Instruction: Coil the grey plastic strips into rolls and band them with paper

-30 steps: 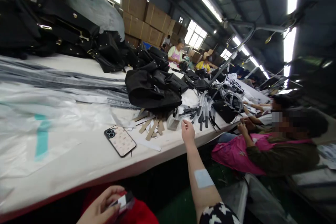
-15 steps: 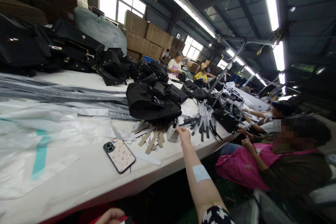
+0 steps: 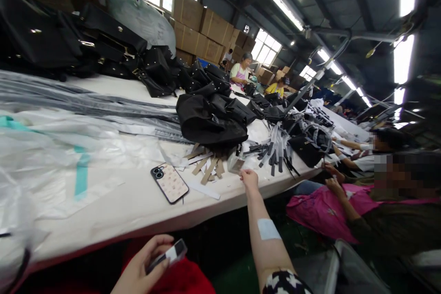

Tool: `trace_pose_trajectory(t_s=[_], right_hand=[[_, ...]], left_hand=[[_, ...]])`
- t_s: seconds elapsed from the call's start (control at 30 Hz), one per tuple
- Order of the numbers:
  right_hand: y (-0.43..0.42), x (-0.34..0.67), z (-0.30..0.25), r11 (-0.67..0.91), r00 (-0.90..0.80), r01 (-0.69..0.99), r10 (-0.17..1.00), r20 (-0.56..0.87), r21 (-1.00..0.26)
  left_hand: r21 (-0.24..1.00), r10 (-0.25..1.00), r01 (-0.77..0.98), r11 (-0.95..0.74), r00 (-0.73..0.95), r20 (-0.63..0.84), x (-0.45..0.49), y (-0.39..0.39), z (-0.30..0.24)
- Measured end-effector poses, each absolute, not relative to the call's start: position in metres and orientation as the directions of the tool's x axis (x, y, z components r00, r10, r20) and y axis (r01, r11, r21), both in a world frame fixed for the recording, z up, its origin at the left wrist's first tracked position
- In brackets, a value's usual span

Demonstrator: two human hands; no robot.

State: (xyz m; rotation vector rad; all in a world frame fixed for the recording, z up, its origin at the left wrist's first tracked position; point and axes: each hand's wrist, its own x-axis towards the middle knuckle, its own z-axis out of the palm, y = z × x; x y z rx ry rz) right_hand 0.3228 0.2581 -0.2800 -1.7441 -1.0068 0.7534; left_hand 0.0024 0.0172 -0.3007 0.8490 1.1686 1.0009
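Left hand [image 3: 146, 259] grips a dark strip [image 3: 179, 246]; whether the right hand [image 3: 250, 179] holds anything is unclear.

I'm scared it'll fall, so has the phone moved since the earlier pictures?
No. The phone lies in the same spot on the table, beside the same white strip; the whole view shifted instead.

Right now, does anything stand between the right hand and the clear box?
Nothing visible does. The right hand is right by the clear box; contact is unclear. The black bag lies behind the box, tan strips beside it.
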Motion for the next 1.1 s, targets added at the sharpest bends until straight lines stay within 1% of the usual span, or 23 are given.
trace_pose_trajectory(t_s=[0.07, 0.13, 0.2, 0.27, 0.33, 0.43, 0.53, 0.7, 0.9, 1.0, 1.1], right_hand=[[0.247, 0.314, -0.273, -0.216, 0.441, 0.306, 0.895, -0.063, -0.927], [0.227, 0.293, -0.266, -0.202, 0.369, 0.315, 0.926, -0.077, -0.927], [0.198, 0.26, -0.257, -0.159, 0.209, 0.284, 0.973, -0.1, -0.946], [0.164, 0.222, -0.249, -0.132, -0.035, 0.176, 0.99, -0.14, -0.976], [0.129, 0.187, -0.244, -0.196, -0.237, 0.067, 0.95, -0.206, -0.978], [0.09, 0.154, -0.247, -0.329, -0.409, 0.002, 0.861, -0.301, -0.944], [0.074, 0.141, -0.258, -0.385, -0.451, 0.003, 0.823, -0.345, -0.923], [0.072, 0.137, -0.271, -0.421, -0.389, 0.057, 0.826, -0.408, -0.905], [0.071, 0.136, -0.275, -0.435, -0.379, 0.106, 0.814, -0.441, -0.894], [0.07, 0.137, -0.275, -0.461, -0.432, 0.09, 0.781, -0.452, -0.883], [0.068, 0.136, -0.275, -0.508, -0.528, 0.059, 0.715, -0.459, -0.859]], left_hand=[[0.929, 0.942, -0.161, 0.334, 0.1, -0.321, -0.002, 0.018, -0.295], [0.932, 0.944, -0.151, 0.331, 0.07, -0.324, -0.005, 0.019, -0.287], [0.941, 0.952, -0.154, 0.302, 0.004, -0.305, -0.005, 0.021, -0.278], [0.955, 0.963, -0.162, 0.249, -0.06, -0.261, -0.003, 0.024, -0.271], [0.965, 0.967, -0.168, 0.202, -0.121, -0.224, 0.0, 0.026, -0.267], [0.971, 0.964, -0.174, 0.167, -0.177, -0.197, 0.001, 0.025, -0.267], [0.971, 0.963, -0.175, 0.165, -0.186, -0.198, -0.003, 0.022, -0.27], [0.969, 0.95, -0.169, 0.182, -0.224, -0.218, -0.008, 0.021, -0.272], [0.975, 0.955, -0.145, 0.17, -0.219, -0.199, -0.008, 0.022, -0.27], [0.96, 0.948, -0.192, 0.204, -0.204, -0.242, -0.011, 0.023, -0.27], [0.952, 0.916, -0.176, 0.25, -0.275, -0.291, -0.016, 0.025, -0.272]])
